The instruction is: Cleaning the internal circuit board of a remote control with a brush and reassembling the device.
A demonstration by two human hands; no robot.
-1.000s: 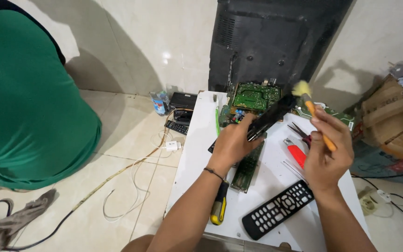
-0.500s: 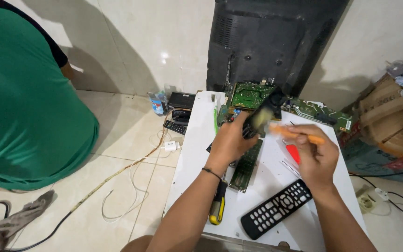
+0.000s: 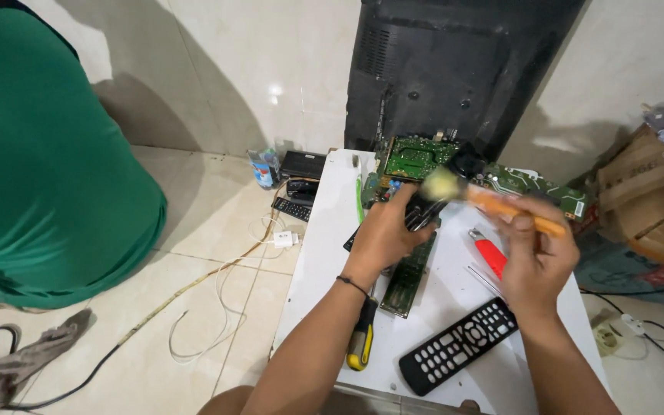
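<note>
Moved: since a second ago the right hand [image 3: 536, 257] has swung the orange-handled brush with pale bristles [image 3: 493, 201] from upright to nearly level, its bristle tip now blurred against the part in the left hand.
Brush: lies across the far middle of the white counter [image 3: 320, 269], handle toward the right edge, bristles toward the centre.
Right hand fingers: curled shut around the orange handle.
Left hand [image 3: 386, 234]: fingers wrapped tight round a dark, narrow electronic part [image 3: 428, 207], held above the counter's middle; its exact shape is hard to tell.
Below the hands: a long green circuit strip [image 3: 409, 277] lies on the counter, running toward the near edge.
Far edge: a green circuit board [image 3: 413, 157] rests before the black panel back of a television [image 3: 455, 69] leaning on the wall.
Right side: a red-handled tool [image 3: 489, 253], partly hidden by the right hand.
Near edge: a black remote control with white buttons [image 3: 459, 346], and a yellow-and-black screwdriver [image 3: 361, 346] beneath the left forearm.
Left of the counter: a person in a green shirt [image 3: 40, 169], with white cables [image 3: 217, 307] on the tiled floor.
</note>
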